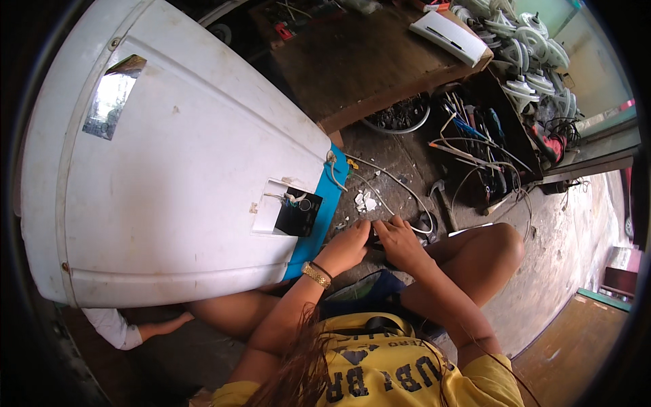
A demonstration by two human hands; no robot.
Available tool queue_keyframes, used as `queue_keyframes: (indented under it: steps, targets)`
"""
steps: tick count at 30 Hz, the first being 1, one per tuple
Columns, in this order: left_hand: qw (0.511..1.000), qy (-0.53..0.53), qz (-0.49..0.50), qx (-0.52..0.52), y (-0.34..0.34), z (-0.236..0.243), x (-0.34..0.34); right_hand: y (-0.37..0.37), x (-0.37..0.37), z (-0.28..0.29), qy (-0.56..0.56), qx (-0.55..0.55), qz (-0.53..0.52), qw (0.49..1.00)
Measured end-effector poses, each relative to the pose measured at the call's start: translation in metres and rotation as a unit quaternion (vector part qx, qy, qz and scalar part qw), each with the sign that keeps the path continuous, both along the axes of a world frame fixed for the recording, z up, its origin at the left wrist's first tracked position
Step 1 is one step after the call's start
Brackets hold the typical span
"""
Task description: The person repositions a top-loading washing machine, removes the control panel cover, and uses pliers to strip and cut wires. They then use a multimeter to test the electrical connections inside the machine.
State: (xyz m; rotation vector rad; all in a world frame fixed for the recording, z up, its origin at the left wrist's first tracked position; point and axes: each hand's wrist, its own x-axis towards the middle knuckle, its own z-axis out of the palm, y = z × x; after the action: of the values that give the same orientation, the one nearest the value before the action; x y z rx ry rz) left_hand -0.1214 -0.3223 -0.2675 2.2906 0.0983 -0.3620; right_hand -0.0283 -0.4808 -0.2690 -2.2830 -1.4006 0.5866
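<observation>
Small dark part point(375, 239) between both hands

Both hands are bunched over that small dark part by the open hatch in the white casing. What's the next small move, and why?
Probably lift the small dark part clear toward the lap, since the left hand and right hand pinch it together low over the littered floor, hiding it.

white appliance casing point(169, 169), blue panel point(324, 210), yellow shirt point(407, 373)
</observation>
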Motion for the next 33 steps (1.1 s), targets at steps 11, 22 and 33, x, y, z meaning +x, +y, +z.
queue_keyframes:
  steps: [11, 22, 33]
  targets:
    - [0.990, -0.066, 0.126, -0.010, 0.008, -0.010, -0.009, -0.011, -0.024, -0.014, -0.007, -0.009, -0.083, 0.997]
    - [0.664, -0.205, 0.657, -0.293, 0.049, -0.058, -0.006, -0.022, -0.034, -0.042, 0.403, 0.069, -0.096, 0.908]
    - [0.636, -0.233, 0.585, -0.446, 0.047, -0.060, -0.013, 0.013, -0.020, -0.040, 0.342, 0.109, -0.100, 0.928]
